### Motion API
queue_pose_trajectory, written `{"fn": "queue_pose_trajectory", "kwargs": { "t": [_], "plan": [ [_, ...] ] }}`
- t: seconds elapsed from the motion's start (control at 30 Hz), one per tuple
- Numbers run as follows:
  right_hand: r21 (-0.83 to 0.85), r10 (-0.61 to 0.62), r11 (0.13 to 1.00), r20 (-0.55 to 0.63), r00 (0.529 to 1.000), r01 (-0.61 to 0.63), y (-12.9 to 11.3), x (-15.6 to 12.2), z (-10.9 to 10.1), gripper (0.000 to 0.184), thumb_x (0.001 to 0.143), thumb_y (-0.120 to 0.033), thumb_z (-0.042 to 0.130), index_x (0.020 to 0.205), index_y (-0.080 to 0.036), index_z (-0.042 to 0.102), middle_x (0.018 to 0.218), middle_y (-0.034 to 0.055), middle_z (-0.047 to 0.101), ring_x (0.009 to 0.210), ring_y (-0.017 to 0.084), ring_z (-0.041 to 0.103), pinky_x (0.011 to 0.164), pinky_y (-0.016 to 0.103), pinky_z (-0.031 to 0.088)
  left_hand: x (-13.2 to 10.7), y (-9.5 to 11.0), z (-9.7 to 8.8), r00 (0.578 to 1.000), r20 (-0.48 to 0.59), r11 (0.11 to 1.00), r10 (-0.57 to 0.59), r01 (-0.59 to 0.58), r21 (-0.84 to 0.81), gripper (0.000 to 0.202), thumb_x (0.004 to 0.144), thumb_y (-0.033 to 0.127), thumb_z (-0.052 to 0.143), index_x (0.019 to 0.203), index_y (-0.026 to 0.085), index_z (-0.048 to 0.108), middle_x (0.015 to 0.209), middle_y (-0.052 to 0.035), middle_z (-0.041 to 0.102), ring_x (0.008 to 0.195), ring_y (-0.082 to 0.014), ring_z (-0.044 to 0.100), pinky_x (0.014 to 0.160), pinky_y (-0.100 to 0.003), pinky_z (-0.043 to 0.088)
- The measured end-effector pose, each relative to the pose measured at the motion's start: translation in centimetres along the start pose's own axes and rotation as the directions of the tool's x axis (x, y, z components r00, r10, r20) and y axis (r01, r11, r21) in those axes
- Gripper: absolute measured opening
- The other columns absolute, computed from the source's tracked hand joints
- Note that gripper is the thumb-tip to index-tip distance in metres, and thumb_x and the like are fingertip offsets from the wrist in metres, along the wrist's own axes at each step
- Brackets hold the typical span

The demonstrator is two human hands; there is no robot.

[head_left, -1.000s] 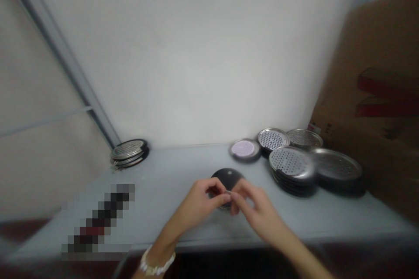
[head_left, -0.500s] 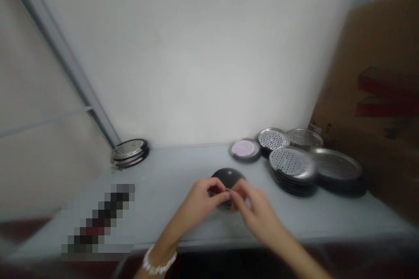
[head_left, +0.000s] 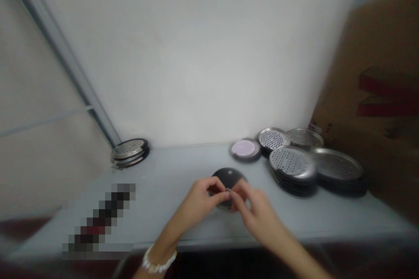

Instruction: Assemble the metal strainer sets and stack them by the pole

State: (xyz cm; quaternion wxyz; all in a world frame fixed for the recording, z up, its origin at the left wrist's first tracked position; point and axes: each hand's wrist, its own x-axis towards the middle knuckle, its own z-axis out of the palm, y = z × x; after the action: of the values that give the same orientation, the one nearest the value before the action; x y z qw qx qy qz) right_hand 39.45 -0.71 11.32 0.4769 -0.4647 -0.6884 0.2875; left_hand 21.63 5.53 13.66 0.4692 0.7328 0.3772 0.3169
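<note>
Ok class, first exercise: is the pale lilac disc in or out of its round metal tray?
In: the pale lilac disc sits inside the tray's dark metal rim, which shows around its edge.

From our left hand (head_left: 196, 204), we can pass leftward along the pale grey tabletop (head_left: 163, 178). Stacked round perforated steel trays (head_left: 292, 162) stand in our way on the right.

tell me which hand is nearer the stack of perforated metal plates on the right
Right hand. It sits left of the stack of perforated metal plates, not touching it; the left hand is farther left. Both pinch a small metal piece.
</note>
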Motion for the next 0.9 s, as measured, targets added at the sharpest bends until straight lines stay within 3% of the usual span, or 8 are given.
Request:
{"fn": "queue_pose_trajectory", "kwargs": {
  "t": [0.23,0.3,0.43,0.5,0.63,0.7,0.8,0.9],
  "plan": [
    [0.384,0.098,0.915,0.089,0.991,-0.125,0.31,0.52,-0.32,0.036,0.099,-0.055,0.055,0.084,-0.022,0.053,0.061,0.0013,0.068,0.059,0.019,0.064,0.062,0.028,0.048,-0.24,0.3,-0.58,0.996,0.091,0.996,-0.002,0.01,-0.091,0.024,0.077,0.038,0.076,0.076,0.015,0.069,0.074,-0.0017,0.068,0.073,-0.0159,0.06,0.071,-0.027,0.046],
    [0.319,0.102,0.94,0.07,0.992,-0.119,0.33,0.37,-0.11,0.034,0.1,-0.052,0.055,0.084,-0.022,0.054,0.061,0.0013,0.068,0.06,0.019,0.064,0.062,0.028,0.047,-0.24,0.3,-0.29,0.999,0.043,1.0,0.0,0.001,-0.027,0.022,0.078,0.037,0.075,0.074,0.015,0.069,0.073,-0.0019,0.068,0.073,-0.0166,0.06,0.071,-0.027,0.046],
    [0.024,0.036,0.999,0.02,0.999,-0.037,0.08,0.0,0.15,0.03,0.103,-0.043,0.049,0.084,-0.021,0.057,0.069,0.0031,0.069,0.065,0.018,0.063,0.063,0.028,0.043,-0.22,0.4,0.31,0.999,-0.039,0.994,-0.004,0.008,0.111,0.02,0.08,0.034,0.072,0.072,0.016,0.068,0.073,-0.0021,0.069,0.072,-0.0177,0.061,0.07,-0.028,0.046],
    [0.039,0.033,0.999,0.034,0.999,-0.035,0.01,0.04,0.02,0.03,0.103,-0.043,0.049,0.083,-0.021,0.057,0.07,0.0035,0.069,0.065,0.019,0.063,0.063,0.028,0.044,-0.26,0.47,0.23,1.0,-0.02,0.995,-0.004,0.006,0.095,0.02,0.08,0.034,0.073,0.073,0.016,0.068,0.074,-0.002,0.069,0.074,-0.0178,0.061,0.071,-0.027,0.047],
    [0.346,0.092,0.93,0.106,0.99,-0.124,0.28,0.42,-0.28,0.036,0.099,-0.054,0.055,0.083,-0.022,0.053,0.062,0.0019,0.069,0.06,0.019,0.065,0.062,0.028,0.047,-0.39,0.43,-0.39,0.994,0.111,0.998,0.009,-0.003,-0.057,0.023,0.08,0.038,0.074,0.078,0.015,0.07,0.076,-0.0019,0.07,0.075,-0.0171,0.062,0.073,-0.027,0.048],
    [0.4,0.101,0.905,0.122,0.987,-0.143,0.36,0.47,-0.26,0.038,0.098,-0.057,0.056,0.084,-0.022,0.053,0.06,0.0013,0.069,0.058,0.019,0.064,0.062,0.028,0.048,-0.41,0.35,-0.47,0.993,0.114,0.998,0.011,-0.004,-0.068,0.022,0.08,0.037,0.075,0.077,0.015,0.07,0.075,-0.0019,0.07,0.075,-0.0169,0.062,0.074,-0.027,0.048],
    [0.256,0.091,0.96,0.084,0.992,-0.11,0.0,0.29,-0.12,0.035,0.1,-0.052,0.055,0.084,-0.021,0.054,0.063,0.0016,0.069,0.063,0.019,0.065,0.066,0.029,0.047,-0.38,0.27,-0.16,1.0,0.03,1.0,0.003,-0.004,0.021,0.019,0.08,0.033,0.075,0.073,0.016,0.07,0.073,-0.0015,0.07,0.074,-0.0168,0.062,0.073,-0.027,0.048],
    [0.119,0.068,0.99,0.074,0.995,-0.077,-0.59,0.07,-0.14,0.034,0.103,-0.048,0.052,0.082,-0.021,0.055,0.066,0.002,0.069,0.067,0.019,0.065,0.069,0.029,0.046,-0.3,0.28,0.13,0.999,0.021,0.998,-0.026,0.025,0.058,0.02,0.079,0.033,0.075,0.07,0.016,0.07,0.07,-0.0015,0.07,0.072,-0.0169,0.062,0.071,-0.027,0.047]
  ]
}}
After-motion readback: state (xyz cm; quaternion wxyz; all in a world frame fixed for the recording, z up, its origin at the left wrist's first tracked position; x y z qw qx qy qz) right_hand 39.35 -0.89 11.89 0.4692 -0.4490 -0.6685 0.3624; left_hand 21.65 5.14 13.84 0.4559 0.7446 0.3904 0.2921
